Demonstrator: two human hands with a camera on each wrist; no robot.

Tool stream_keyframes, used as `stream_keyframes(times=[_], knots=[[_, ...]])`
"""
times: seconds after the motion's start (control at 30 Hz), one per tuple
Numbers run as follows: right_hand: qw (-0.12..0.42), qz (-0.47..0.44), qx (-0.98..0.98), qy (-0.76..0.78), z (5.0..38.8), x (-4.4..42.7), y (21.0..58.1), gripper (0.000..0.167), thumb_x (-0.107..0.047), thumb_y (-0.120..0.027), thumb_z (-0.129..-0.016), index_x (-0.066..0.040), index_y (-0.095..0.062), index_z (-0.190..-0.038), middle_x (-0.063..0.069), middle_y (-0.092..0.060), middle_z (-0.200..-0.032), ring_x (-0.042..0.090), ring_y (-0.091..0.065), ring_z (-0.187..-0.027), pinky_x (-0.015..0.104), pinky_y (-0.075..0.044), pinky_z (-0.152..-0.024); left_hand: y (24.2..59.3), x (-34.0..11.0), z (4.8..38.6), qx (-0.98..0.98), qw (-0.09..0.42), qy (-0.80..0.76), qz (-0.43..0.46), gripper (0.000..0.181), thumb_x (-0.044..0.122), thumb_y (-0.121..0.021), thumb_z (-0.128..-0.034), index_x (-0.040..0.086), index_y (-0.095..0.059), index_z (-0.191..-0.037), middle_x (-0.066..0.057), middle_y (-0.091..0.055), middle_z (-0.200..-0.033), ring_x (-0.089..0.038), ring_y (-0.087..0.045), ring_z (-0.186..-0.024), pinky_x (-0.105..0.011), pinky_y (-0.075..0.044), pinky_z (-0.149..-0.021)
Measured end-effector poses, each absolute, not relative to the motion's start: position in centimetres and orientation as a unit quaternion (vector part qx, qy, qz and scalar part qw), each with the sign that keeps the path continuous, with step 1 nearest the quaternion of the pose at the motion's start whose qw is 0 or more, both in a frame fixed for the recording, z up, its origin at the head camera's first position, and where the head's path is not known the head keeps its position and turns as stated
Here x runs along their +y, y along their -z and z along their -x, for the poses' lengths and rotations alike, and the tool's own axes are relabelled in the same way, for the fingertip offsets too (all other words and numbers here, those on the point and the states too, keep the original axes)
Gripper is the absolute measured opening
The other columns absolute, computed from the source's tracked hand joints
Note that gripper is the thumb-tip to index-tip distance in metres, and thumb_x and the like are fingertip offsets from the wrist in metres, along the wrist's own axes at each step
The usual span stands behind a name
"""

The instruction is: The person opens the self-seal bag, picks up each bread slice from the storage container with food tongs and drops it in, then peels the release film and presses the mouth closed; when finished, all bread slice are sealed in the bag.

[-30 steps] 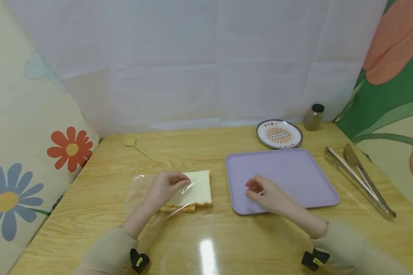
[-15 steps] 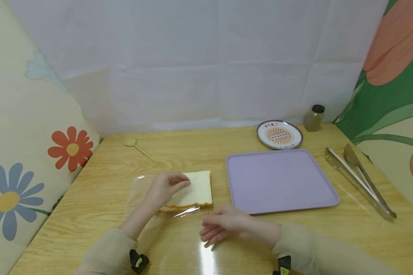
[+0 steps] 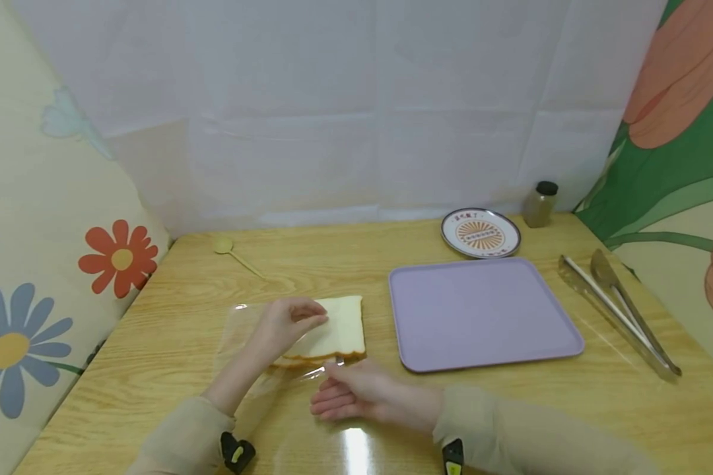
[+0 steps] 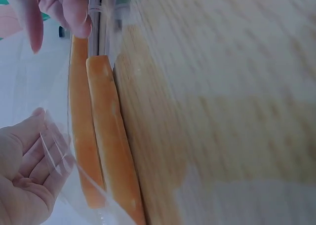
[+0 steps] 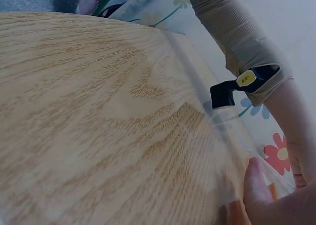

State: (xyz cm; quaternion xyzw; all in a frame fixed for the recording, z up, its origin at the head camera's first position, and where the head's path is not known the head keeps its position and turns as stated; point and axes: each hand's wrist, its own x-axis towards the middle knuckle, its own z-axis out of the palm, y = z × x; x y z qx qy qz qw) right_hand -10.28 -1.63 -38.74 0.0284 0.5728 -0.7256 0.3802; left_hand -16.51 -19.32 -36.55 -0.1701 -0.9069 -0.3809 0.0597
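White bread slices [image 3: 340,326] with brown crusts lie overlapped on the wooden table. Clear plastic film [image 3: 237,330] covers their left side and front edge. Over the bread, my left hand [image 3: 288,326] has its thumb and fingertips close together and seems to hold up the film. The left wrist view shows film [image 4: 52,146] drawn up at a thumb tip, alongside the crusts [image 4: 106,116]. Just in front of the bread is my right hand [image 3: 362,394], fingers extended leftward and thumb beside the film's front edge. Whether that thumb touches the film, I cannot tell.
Right of the bread lies a purple tray [image 3: 481,316], with a patterned plate [image 3: 481,233] behind it. A black-lidded jar [image 3: 540,204] stands at the back right. Metal tongs [image 3: 620,310] lie at the right edge; a yellow spoon [image 3: 237,256] lies behind the bread.
My right hand has moved from over the tray leftward and toward the front, to the bread's front edge, and its fingers have straightened. My left hand has stayed in place.
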Motion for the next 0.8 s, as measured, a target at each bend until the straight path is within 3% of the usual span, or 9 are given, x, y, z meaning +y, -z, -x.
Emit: stream_keyframes(times=[0.5, 0.8], knots=[[0.370, -0.064, 0.554, 0.743, 9.8, -3.0, 39.5, 0.045, -0.026, -0.040, -0.102, 0.015, -0.056, -0.107, 0.033, -0.064, -0.105, 0.040, -0.066, -0.097, 0.043, -0.058, -0.081, 36.5, -19.6, 16.5, -0.899, 0.038, 0.401, 0.171, 0.013, 0.011, -0.072, -0.0826, 0.003, -0.072, -0.093, -0.012, -0.073, -0.093, -0.025, -0.071, -0.088, -0.029, -0.059, -0.073], [0.357, -0.066, 0.561, 0.744, 9.7, -3.2, 40.1, 0.031, -0.016, -0.042, -0.099, 0.008, -0.059, -0.108, 0.030, -0.066, -0.101, 0.035, -0.069, -0.092, 0.038, -0.060, -0.076, 34.7, -19.9, 17.6, -0.913, 0.037, 0.370, 0.167, 0.020, 0.018, -0.063, -0.0912, 0.001, -0.070, -0.100, -0.015, -0.071, -0.100, -0.030, -0.068, -0.096, -0.041, -0.058, -0.082]])
